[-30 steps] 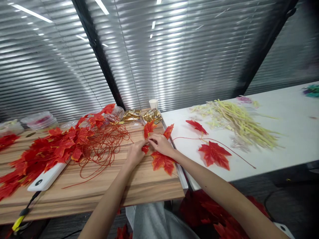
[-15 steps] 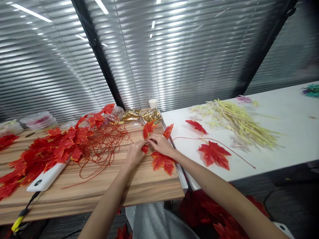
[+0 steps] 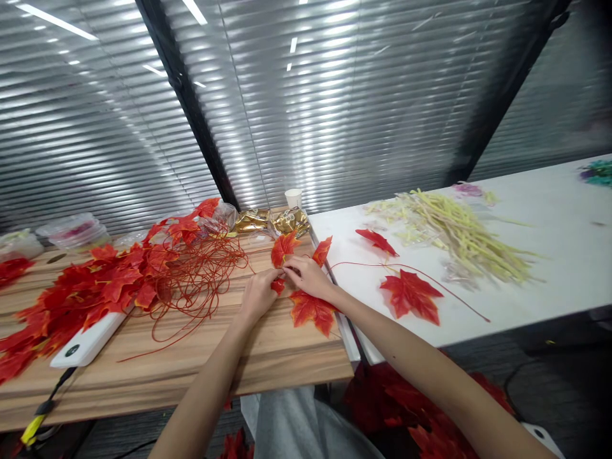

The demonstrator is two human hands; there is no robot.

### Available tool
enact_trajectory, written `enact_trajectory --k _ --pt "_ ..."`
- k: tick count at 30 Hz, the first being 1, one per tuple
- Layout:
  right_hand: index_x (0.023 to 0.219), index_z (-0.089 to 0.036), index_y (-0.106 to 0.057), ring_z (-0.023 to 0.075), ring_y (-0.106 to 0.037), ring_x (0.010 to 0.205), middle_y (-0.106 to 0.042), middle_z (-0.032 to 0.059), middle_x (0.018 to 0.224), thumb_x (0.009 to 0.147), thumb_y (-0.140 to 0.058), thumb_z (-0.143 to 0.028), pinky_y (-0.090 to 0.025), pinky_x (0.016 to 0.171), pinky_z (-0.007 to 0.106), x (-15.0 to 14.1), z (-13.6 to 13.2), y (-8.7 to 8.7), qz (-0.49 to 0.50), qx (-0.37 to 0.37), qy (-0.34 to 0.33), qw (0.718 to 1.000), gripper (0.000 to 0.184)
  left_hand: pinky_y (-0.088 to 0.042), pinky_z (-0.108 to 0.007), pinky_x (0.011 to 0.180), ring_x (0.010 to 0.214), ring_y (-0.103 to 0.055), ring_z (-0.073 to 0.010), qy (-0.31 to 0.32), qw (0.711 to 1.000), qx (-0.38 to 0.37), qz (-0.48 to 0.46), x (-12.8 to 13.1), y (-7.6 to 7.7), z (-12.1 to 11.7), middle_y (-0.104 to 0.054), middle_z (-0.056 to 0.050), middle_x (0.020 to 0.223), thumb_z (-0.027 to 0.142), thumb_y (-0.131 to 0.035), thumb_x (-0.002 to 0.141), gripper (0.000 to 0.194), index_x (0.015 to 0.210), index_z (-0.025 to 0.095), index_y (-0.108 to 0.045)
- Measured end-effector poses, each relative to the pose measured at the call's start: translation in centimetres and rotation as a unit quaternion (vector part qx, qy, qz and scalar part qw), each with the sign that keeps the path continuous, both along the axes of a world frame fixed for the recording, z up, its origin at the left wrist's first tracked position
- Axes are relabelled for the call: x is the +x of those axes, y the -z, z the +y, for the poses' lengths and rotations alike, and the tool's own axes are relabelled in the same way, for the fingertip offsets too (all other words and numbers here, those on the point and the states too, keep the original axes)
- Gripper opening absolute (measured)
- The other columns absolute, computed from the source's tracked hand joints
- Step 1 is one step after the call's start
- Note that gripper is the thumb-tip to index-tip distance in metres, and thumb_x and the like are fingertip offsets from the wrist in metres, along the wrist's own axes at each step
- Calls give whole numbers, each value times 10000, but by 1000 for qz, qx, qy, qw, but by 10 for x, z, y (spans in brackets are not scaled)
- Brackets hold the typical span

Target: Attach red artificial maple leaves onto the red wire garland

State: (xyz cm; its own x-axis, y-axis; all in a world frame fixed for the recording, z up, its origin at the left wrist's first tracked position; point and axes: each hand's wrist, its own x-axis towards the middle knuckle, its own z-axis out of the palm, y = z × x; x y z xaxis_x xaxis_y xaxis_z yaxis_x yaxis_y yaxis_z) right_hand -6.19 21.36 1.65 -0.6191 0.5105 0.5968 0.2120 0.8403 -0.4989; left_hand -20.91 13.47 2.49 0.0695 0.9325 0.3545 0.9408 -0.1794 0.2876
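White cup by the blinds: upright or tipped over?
Upright: the white cup shows its round rim on top, with its wall below.

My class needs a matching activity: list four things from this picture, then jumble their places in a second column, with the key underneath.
Things
1. Paper cup
2. Tangled red cord
3. Yellow strips
4. Left hand

Places
A. On the white tabletop
B. Fingertips together with those of the right hand
C. Behind the gold packets
D. Beside the heap of red leaves

Pairs: 1-C, 2-D, 3-A, 4-B
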Motion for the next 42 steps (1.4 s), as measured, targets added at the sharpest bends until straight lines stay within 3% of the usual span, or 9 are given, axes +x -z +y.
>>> enact_trajectory --k 42 --pt "824 -149 -602 140 -531 767 -620 33 802 855 -462 -151 -363 741 260 1 -1 0 -30 13 2 999 144 -462 -262 741 847 -611 -171 4 1000 10 20 0 0 1 -666 -39 968 45 -447 680 385 990 203 -613"
